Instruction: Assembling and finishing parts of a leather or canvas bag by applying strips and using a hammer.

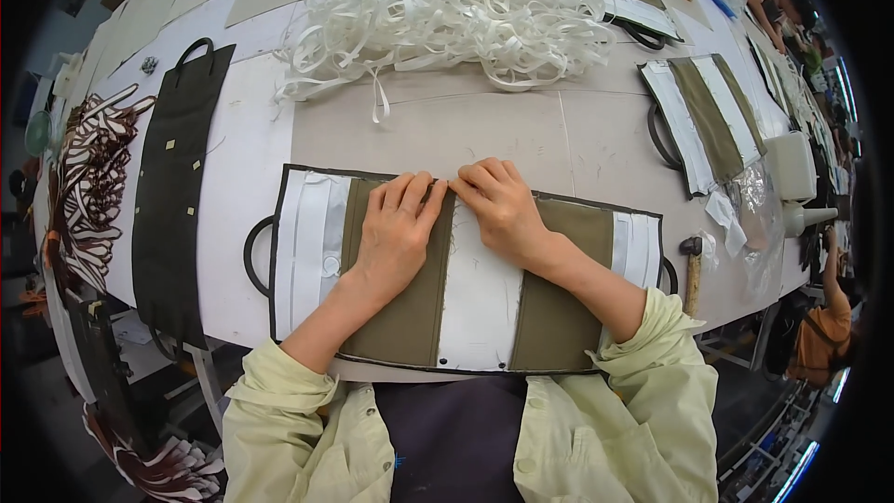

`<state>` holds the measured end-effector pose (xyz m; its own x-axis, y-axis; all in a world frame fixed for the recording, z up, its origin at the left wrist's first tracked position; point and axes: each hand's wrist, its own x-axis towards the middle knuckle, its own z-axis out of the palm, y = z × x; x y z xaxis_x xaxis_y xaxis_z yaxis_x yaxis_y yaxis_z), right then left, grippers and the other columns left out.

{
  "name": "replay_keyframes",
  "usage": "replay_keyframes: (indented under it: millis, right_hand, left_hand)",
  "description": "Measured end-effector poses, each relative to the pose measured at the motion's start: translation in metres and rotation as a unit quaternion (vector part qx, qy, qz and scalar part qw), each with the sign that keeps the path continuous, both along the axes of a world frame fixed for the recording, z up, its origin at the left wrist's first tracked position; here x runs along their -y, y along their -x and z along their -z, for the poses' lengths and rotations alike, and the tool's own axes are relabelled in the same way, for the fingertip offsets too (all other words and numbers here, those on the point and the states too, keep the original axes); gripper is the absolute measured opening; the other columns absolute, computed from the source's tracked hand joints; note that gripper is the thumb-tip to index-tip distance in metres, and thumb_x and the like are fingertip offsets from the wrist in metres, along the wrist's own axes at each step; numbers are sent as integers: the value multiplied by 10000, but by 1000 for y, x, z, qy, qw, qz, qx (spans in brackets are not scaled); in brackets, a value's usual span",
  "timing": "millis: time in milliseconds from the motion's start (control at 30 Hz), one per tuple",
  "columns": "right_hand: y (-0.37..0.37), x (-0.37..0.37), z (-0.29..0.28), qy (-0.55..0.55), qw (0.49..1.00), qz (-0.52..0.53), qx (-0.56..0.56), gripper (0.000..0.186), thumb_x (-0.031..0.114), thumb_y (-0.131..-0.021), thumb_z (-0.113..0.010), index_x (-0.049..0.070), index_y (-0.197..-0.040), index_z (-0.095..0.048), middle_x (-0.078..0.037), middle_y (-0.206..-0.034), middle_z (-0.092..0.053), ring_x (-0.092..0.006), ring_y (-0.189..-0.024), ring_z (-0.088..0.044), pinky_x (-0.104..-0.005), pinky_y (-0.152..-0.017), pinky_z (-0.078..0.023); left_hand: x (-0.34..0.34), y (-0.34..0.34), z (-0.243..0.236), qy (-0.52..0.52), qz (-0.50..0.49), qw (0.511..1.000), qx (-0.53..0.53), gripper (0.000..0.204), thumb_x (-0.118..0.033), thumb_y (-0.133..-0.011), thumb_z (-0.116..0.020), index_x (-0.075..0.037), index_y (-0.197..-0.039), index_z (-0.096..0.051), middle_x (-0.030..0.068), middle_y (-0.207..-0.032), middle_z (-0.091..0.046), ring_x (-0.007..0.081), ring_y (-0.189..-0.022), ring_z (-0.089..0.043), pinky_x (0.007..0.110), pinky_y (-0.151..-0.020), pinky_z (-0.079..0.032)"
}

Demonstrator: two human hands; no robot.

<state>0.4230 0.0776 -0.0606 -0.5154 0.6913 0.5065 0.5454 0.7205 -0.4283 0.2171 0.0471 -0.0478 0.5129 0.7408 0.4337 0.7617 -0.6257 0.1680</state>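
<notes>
While the left hand and right hand pinch the far edge of the olive-and-white panel, flat at the table's near side, no fingers secure its near edge. Uneven pull could skew the panel; a fingertip slip could leave the far edge puckered.

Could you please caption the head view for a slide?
Left hand and right hand pinch the far edge of a striped panel, white straps heaped beyond.
</notes>
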Motion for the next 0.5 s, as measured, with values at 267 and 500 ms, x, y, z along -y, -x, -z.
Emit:
replay_keyframes:
  millis: [267, 500]
  right_hand:
    - [-22, 23, -28, -1, 996, 47, 78, 424, -68, -760, -641, 28, -1171, -682, -111, -1098, -625, -303, -1030, -589, -422, -950, -445]
    - [-174, 119, -64, 56, 921, 386, -13, 220, -11, -935, -626, -16, -1142, -701, -123, -1063, -663, -304, -995, -612, -372, -877, -465]
  left_hand:
    - [7, 3, -8, 26, 10, 999, -26, 509, 18, -798, -622, 30, -1307, -624, 166, -1313, -571, 322, -1250, -536, 476, -1074, -414]
    - [20, 74, -40, 64, -115, 991, 37, 458, 7, -897, -616, -23, -1354, -606, 175, -1380, -555, 372, -1294, -510, 495, -1119, -380]
